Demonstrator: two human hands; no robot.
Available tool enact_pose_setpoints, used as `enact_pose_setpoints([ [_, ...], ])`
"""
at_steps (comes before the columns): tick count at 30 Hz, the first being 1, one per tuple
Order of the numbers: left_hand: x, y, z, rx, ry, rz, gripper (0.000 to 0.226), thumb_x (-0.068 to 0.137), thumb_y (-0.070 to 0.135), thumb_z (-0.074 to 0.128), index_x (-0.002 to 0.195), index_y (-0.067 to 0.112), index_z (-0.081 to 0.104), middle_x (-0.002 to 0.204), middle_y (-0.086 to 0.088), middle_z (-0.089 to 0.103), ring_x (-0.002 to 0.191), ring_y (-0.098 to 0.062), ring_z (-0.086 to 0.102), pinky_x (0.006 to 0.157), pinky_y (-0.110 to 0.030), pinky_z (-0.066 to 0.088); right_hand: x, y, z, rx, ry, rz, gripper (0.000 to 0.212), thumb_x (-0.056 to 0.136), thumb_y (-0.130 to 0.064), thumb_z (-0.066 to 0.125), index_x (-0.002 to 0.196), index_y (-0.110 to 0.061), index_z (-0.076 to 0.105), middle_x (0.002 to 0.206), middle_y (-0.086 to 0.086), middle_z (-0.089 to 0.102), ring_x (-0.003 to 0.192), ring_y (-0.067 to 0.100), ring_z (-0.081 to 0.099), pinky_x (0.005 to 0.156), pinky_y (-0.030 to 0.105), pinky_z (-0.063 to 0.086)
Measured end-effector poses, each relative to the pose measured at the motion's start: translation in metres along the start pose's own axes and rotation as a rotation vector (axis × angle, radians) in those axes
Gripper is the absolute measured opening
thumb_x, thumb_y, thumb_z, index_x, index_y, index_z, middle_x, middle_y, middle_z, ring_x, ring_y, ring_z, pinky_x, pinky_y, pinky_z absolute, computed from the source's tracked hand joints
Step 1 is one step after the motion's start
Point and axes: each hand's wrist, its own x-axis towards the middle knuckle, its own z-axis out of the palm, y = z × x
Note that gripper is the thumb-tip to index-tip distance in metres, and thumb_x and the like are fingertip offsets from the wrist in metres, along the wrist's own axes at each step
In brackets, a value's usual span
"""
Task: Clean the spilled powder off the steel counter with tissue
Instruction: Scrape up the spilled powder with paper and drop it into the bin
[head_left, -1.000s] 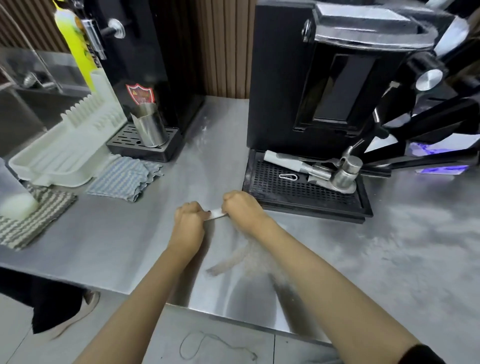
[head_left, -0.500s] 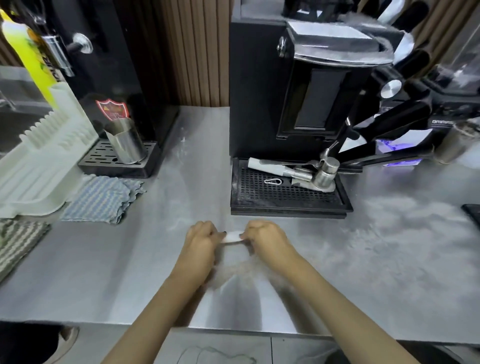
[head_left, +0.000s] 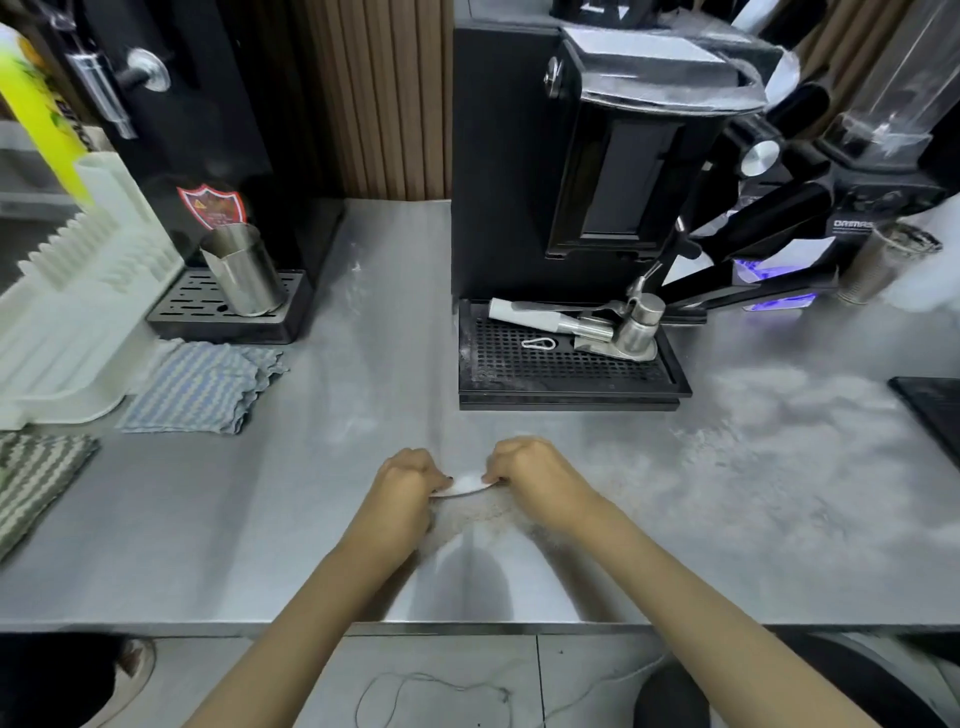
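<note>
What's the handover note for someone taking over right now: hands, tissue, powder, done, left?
Left hand: pinches the left end of the tissue.
Right hand: pinches its right end; the tissue is stretched between both hands, low over the steel counter, in front of the drip tray.
Done: a small powder pile sits gathered at the tissue's near side.
Left: the wide powder patch on the counter to the right looks unwiped, and the pile itself is not yet lifted off.
</note>
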Motion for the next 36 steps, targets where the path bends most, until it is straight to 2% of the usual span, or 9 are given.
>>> enact_pose_setpoints([
  [3,-0.013,-0.013,-0.024,-0.002,0.191,-0.201,0.024,0.068,-0.012,0.051,0.072,0.0,0.071,0.071,-0.013,0.059,0.071,-0.027,0.056,0.064,-0.028,0.042,0.032,-0.029,-0.019,0.08,0.05,-0.049,0.021,0.068,0.011,0.06,0.079,0.0,0.073,0.078,0.015,0.067,0.076,0.03,0.062,0.073,0.035,0.052],
  [8,-0.06,-0.002,-0.019,0.09,0.061,-0.463,0.02,0.06,-0.021,0.059,0.062,-0.002,0.066,0.061,-0.019,0.053,0.056,-0.034,0.054,0.05,-0.032,0.041,0.057,-0.06,0.002,0.23,-0.274,0.082,0.014,0.077,-0.004,0.052,0.081,-0.003,0.066,0.088,0.013,0.062,0.089,0.031,0.057,0.084,0.04,0.049],
  [11,-0.076,0.03,0.002,0.113,0.069,-0.457,0.029,0.04,-0.021,0.071,0.043,0.001,0.052,0.048,-0.013,0.045,0.04,-0.028,0.045,0.036,-0.028,0.035,0.045,-0.06,0.008,0.386,-0.281,0.131,0.012,0.068,-0.008,0.057,0.058,-0.011,0.051,0.074,0.003,0.05,0.074,0.026,0.047,0.08,0.046,0.048],
  [16,-0.065,0.086,0.038,0.137,-0.058,-0.38,0.04,0.009,-0.011,0.077,0.033,0.006,0.05,0.043,-0.008,0.045,0.033,-0.023,0.044,0.031,-0.023,0.033,0.008,-0.023,0.006,0.436,-0.346,0.206,0.015,0.082,-0.015,0.043,0.075,-0.023,0.055,0.072,-0.007,0.051,0.076,0.014,0.047,0.063,0.017,0.039],
  [19,-0.052,0.121,0.051,0.082,-0.145,-0.32,0.043,0.003,-0.005,0.079,0.037,0.003,0.053,0.046,-0.006,0.049,0.036,-0.018,0.047,0.033,-0.023,0.03,-0.011,0.005,-0.005,0.441,-0.335,0.252,0.016,0.08,-0.016,0.042,0.073,-0.023,0.054,0.07,-0.01,0.048,0.076,0.015,0.046,0.062,0.016,0.038],
  [21,-0.041,0.139,0.039,-0.025,-0.194,-0.386,0.034,0.032,0.0,0.083,0.06,0.0,0.064,0.069,-0.01,0.057,0.06,-0.024,0.058,0.048,-0.025,0.039,-0.019,0.014,-0.013,0.428,-0.3,0.273,0.01,0.077,-0.007,0.046,0.073,-0.007,0.055,0.075,0.0,0.05,0.077,0.018,0.045,0.063,0.019,0.039],
  [24,-0.031,0.123,0.042,-0.191,0.007,-0.456,0.014,0.082,-0.008,0.046,0.09,-0.003,0.056,0.093,-0.011,0.05,0.094,-0.03,0.052,0.07,-0.021,0.037,-0.013,0.011,-0.025,0.342,-0.154,0.192,0.015,0.061,-0.009,0.052,0.068,0.004,0.054,0.08,0.011,0.053,0.076,0.027,0.048,0.073,0.039,0.043],
  [28,-0.011,0.064,0.016,-0.152,0.231,-0.382,0.012,0.083,-0.009,0.049,0.078,-0.005,0.059,0.072,0.001,0.041,0.063,-0.011,0.04,0.058,-0.016,0.029,0.026,0.005,-0.026,0.098,-0.033,-0.032,0.019,0.058,0.009,0.057,0.07,0.002,0.07,0.08,0.019,0.067,0.079,0.033,0.06,0.073,0.04,0.047],
  [36,0.014,0.019,0.001,-0.015,0.153,-0.403,0.02,0.081,-0.012,0.047,0.09,-0.006,0.064,0.1,-0.026,0.056,0.096,-0.037,0.052,0.08,-0.04,0.043,0.063,0.004,-0.009,-0.076,-0.057,-0.007,0.023,0.082,0.002,0.055,0.101,0.0,0.068,0.107,0.019,0.064,0.104,0.033,0.054,0.086,0.04,0.044],
])
